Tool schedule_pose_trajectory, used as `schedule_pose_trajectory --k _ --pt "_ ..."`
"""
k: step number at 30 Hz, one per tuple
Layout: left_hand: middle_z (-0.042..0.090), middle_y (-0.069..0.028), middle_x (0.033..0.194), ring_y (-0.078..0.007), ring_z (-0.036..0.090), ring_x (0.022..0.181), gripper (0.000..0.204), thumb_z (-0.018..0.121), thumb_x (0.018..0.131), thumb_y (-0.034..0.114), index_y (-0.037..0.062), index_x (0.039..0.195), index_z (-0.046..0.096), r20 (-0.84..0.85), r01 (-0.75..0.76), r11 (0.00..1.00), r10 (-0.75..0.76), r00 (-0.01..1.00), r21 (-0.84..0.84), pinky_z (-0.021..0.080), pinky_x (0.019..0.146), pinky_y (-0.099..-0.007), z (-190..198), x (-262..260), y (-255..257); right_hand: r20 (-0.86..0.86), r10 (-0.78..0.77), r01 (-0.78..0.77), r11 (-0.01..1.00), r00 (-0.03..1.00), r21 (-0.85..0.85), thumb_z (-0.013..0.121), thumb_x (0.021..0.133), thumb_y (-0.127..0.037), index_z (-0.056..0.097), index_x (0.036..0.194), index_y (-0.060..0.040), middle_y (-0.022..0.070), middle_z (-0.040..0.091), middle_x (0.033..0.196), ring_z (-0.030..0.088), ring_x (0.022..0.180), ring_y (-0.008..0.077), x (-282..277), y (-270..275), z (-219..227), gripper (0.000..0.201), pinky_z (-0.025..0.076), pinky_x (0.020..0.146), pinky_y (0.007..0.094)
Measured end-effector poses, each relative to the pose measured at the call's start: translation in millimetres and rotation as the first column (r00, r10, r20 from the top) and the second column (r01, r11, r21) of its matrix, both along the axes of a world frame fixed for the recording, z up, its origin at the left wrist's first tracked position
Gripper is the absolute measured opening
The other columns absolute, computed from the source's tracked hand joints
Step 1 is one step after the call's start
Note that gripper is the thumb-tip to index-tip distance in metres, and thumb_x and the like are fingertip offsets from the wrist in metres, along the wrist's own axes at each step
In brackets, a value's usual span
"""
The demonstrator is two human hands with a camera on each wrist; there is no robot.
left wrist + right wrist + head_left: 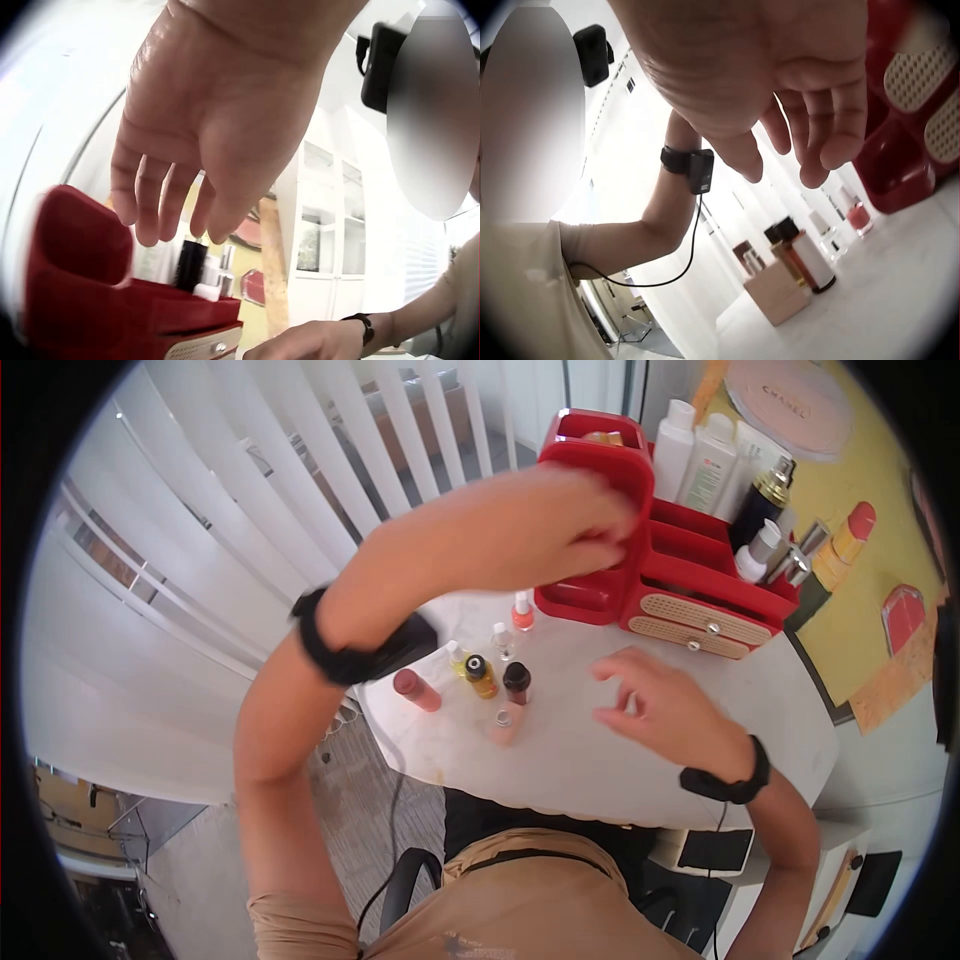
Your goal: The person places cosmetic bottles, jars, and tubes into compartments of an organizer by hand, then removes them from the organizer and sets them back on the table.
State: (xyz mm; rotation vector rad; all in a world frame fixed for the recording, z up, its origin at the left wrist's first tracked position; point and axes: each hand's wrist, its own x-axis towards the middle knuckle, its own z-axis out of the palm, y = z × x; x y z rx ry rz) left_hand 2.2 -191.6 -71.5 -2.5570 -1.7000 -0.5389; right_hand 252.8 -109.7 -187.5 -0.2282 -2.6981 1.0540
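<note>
My left hand [612, 532] is raised over the tall left compartment of a red organizer [690, 575]. In the left wrist view that hand [174, 225] hangs with loose fingers just above the organizer's rim [82, 232] and holds nothing. My right hand [622, 688] hovers above the white table [600, 770], its relaxed fingers spread and empty. Seen from the right wrist, the same hand [802, 154] floats in front of the organizer [900, 161]. To its left stand small bottles: a yellow one with a black cap [480, 676], a dark-capped one [516, 682] and a peach square one [505, 725].
A pink tube [416, 689] lies near the table's left edge. A coral nail polish [522, 612] and a clear bottle [502, 642] stand by the organizer. White bottles [700, 460] and a black spray can [762, 505] fill its back. Vertical blinds [250, 490] hang to the left.
</note>
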Motion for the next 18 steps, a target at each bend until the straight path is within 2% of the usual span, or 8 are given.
schedule_pose_trajectory --k 3,4,5,6,7,12,15,18 --pt "0.066 -0.0139 0.114 -0.0319 0.066 0.097 0.034 0.068 0.097 0.026 0.0041 0.123 0.065 0.001 -0.279 0.933 0.287 0.958 -0.227 0.053 0.084 -0.0408 -32 -38 -83 0.071 0.141 -0.143 0.989 0.987 0.033 0.072 0.091 -0.021 0.057 0.128 -0.0085 0.0121 0.06 0.115 0.068 0.087 0.0285 -33 -23 -20 0.041 0.056 0.074 0.039" --pt "0.067 -0.0173 0.111 -0.0383 0.064 0.105 0.039 0.068 0.096 0.03 0.0043 0.125 0.065 -0.013 -0.389 0.858 0.409 0.912 -0.336 0.051 0.089 -0.0455 -34 -37 -105 0.051 0.177 -0.181 0.98 0.983 0.085 0.073 0.091 -0.022 0.057 0.128 -0.009 0.0118 0.06 0.115 0.068 0.089 0.0297 -40 -32 -24 0.042 0.056 0.074 0.0402" --pt "0.067 -0.0173 0.111 -0.0383 0.064 0.105 0.039 0.068 0.096 0.03 0.0043 0.125 0.065 -0.014 -0.4 0.849 0.422 0.907 -0.346 0.051 0.089 -0.0455 -41 -35 -124 0.035 0.209 -0.212 0.968 0.977 0.131 0.073 0.091 -0.023 0.056 0.128 -0.0094 0.0115 0.059 0.115 0.067 0.092 0.0308 -44 -43 -29 0.044 0.057 0.075 0.0413" --pt "0.067 -0.0168 0.11 -0.0371 0.065 0.104 0.041 0.07 0.094 0.031 0.0039 0.125 0.065 -0.005 -0.448 0.778 0.497 0.868 -0.441 0.052 0.088 -0.0447 -47 -35 -139 -0.111 0.244 -0.213 0.949 0.963 0.234 0.074 0.09 -0.023 0.056 0.127 -0.0091 0.0107 0.058 0.114 0.067 0.094 0.0308 -50 -50 -40 0.043 0.057 0.074 0.0419" --pt "0.067 -0.0164 0.108 -0.0359 0.065 0.103 0.044 0.071 0.092 0.031 0.0036 0.125 0.064 -0.003 -0.482 0.702 0.565 0.825 -0.525 0.052 0.087 -0.0439 -51 -35 -147 -0.117 0.252 -0.217 0.945 0.961 0.246 0.074 0.09 -0.023 0.056 0.127 -0.0091 0.0107 0.058 0.114 0.067 0.094 0.0308 -55 -56 -42 0.043 0.057 0.074 0.0419" --pt "0.066 -0.0143 0.101 -0.0331 0.066 0.093 0.038 0.071 0.09 0.029 0.0025 0.117 0.067 0.058 -0.436 0.686 0.57 0.819 -0.582 0.052 0.082 -0.042 -91 -39 -154 0.051 0.277 -0.277 0.893 0.96 0.354 0.074 0.091 -0.021 0.063 0.112 -0.0102 0.0085 0.06 0.115 0.069 0.086 0.0269 -62 -67 -53 0.025 0.058 0.072 0.0373" --pt "0.065 -0.0134 0.097 -0.0326 0.066 0.088 0.03 0.071 0.09 0.025 0.0024 0.11 0.069 0.038 -0.414 0.733 0.513 0.858 -0.54 0.052 0.079 -0.042 -97 -45 -149 -0.019 0.269 -0.248 0.91 0.963 0.331 0.073 0.092 -0.02 0.062 0.104 -0.0091 0.0068 0.06 0.113 0.069 0.084 0.0261 -59 -66 -57 0.02 0.057 0.069 0.0354" --pt "0.064 -0.0129 0.094 -0.0325 0.066 0.083 0.025 0.07 0.089 0.021 0.0026 0.104 0.069 0.084 -0.373 0.801 0.461 0.884 -0.469 0.052 0.076 -0.042 -78 -35 -145 -0.07 0.264 -0.235 0.931 0.962 0.279 0.076 0.09 -0.02 0.064 0.111 -0.0086 0.0078 0.061 0.113 0.067 0.08 0.0236 -54 -62 -51 0.027 0.056 0.068 0.0338"
